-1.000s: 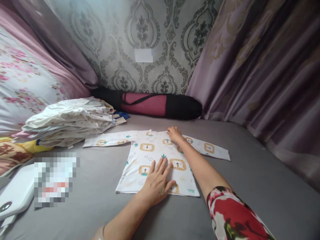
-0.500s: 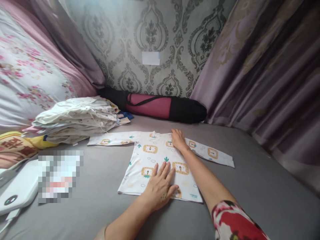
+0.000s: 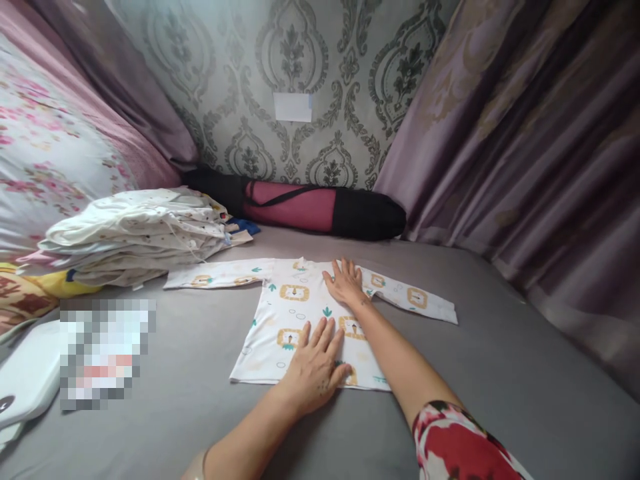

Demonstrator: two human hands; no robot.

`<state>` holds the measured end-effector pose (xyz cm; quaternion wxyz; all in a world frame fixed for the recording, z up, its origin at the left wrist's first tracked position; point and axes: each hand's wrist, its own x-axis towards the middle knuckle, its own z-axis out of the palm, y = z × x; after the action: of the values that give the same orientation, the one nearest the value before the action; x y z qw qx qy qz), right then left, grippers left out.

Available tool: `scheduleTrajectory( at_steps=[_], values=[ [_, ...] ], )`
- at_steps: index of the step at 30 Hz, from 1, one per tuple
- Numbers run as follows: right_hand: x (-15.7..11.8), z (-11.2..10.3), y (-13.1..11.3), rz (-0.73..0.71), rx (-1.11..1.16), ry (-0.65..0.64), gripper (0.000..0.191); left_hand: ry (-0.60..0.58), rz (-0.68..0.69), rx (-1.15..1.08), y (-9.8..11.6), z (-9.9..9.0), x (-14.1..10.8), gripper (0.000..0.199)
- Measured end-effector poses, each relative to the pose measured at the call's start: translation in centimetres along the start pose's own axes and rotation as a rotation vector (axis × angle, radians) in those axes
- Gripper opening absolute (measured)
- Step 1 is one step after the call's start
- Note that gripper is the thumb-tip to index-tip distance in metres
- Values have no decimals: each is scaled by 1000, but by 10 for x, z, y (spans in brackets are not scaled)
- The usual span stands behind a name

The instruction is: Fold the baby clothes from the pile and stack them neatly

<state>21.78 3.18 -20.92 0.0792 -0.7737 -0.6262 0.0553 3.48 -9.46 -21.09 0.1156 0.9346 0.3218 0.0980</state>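
A small white long-sleeved shirt (image 3: 285,313) with lion faces and green leaves lies spread on the grey bed sheet, both sleeves stretched sideways. Its neckline points away from me and its hem towards me. My left hand (image 3: 316,367) rests flat on the lower middle of the shirt, fingers apart. Higher up, beside the neckline near the right shoulder, my right hand (image 3: 345,283) lies palm down with spread fingers. Neither hand grips the fabric. My right forearm covers part of the shirt's right side and hem.
A pile of folded clothes (image 3: 135,230) sits at the left, with yellow cloth (image 3: 55,287) beside it. Nearer are a white power bank (image 3: 35,367) and a pixelated item (image 3: 107,353). A black and maroon long bag (image 3: 295,207) lies along the wall; curtains (image 3: 500,133) hang on the right.
My right hand has shifted from the shoulder edge inward on the shirt, and its fingers have spread. My left hand stays on the lower front. The camera view has moved slightly.
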Motion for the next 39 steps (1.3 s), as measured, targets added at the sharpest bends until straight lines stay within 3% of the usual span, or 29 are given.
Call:
scheduleTrajectory(
  at_steps=[4,8,11,16,23,30,35,39],
  values=[
    [0,-8,-7,47,4,-77,66,53,-14,-15,1,-5,2,58],
    [3,-11,-32,-64,-1,108,49,154,-108,18,-2,-4,4,44],
    [13,-7,-56,-169,28,131,41,232,-214,82,-8,0,4,43],
    [38,0,-82,-122,62,79,33,333,-366,124,-19,-1,3,54],
    [61,8,-85,-100,76,93,26,142,-530,62,-26,0,2,82],
    [64,23,-82,-104,107,180,27,188,-534,97,-25,13,1,80],
    [63,13,-82,-128,143,109,31,112,-568,157,-21,7,1,79],
    [43,0,-70,-211,153,76,38,78,-584,201,-14,-6,3,77]
  ],
)
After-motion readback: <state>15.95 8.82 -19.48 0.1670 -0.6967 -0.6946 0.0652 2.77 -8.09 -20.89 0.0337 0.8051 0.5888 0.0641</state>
